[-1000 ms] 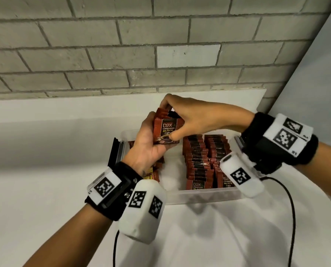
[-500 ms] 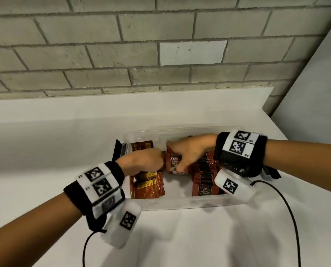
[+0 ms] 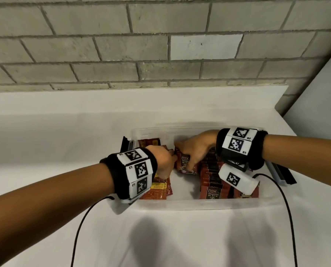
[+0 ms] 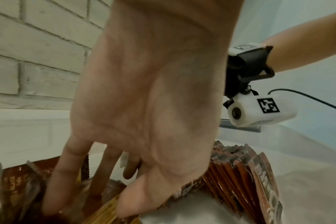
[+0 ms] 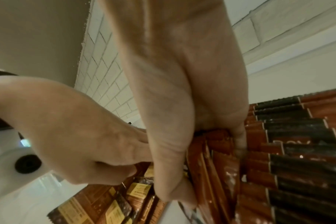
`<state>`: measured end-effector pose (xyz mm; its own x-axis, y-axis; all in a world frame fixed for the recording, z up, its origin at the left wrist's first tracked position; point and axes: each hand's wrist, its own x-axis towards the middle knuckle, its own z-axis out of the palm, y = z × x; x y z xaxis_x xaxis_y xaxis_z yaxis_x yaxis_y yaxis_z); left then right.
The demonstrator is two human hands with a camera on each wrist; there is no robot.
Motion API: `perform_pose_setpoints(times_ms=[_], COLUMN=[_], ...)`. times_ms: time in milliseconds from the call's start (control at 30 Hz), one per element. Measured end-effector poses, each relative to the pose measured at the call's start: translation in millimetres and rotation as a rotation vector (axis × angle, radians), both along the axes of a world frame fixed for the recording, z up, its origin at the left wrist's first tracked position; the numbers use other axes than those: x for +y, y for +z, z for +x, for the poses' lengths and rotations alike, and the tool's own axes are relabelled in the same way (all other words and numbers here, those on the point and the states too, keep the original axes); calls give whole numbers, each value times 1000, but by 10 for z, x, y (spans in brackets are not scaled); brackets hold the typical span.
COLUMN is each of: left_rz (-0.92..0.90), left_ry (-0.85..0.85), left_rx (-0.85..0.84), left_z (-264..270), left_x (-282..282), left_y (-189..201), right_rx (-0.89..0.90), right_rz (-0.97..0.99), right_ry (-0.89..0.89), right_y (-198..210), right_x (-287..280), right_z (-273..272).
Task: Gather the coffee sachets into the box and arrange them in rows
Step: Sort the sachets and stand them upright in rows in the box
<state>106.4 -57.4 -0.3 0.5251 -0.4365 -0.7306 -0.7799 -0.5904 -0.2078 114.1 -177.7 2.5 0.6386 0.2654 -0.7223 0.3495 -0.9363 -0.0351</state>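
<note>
A clear plastic box sits on the white table. Red and black coffee sachets stand in rows in its right half, and loose sachets lie flat in its left half. My right hand grips an upright bundle of sachets low in the middle of the box, thumb on one face and fingers on the other. My left hand is just left of the bundle, its fairly straight fingers reaching down among the loose sachets. Its thumb stays apart from them.
A grey brick wall rises behind the table and a white wall closes the right side. Dark latch handles stick out at the box's left end and right end. Black cables trail from both wrists.
Both hands came down from above the box, where they held the bundle together. The right hand now holds it alone inside the box, and the left has shifted onto the loose sachets.
</note>
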Motion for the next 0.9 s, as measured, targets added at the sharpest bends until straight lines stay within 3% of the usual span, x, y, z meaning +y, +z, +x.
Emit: perform_pose_setpoints(times_ms=[133,267,433,700,900], left_rz=[39,106,191,164,128], left_ry=[0,-108,-31,-53,14], left_rx=[-3,-15,42,53,177], left_z=[-13,19,72,63,64], left_x=[-12,-33,-102,-90,-82], left_y=[16,38,7,74,117], right_rx=[-1,-35,-144,-205,-216], right_rz=[19,65,108,-28,58], right_ry=[15,-2,4,71,29], right_y=[-2,12,12,-12,23], right_x=[-50,-54,-9,-32,-12], right_z=[7,10,12,-79,-50])
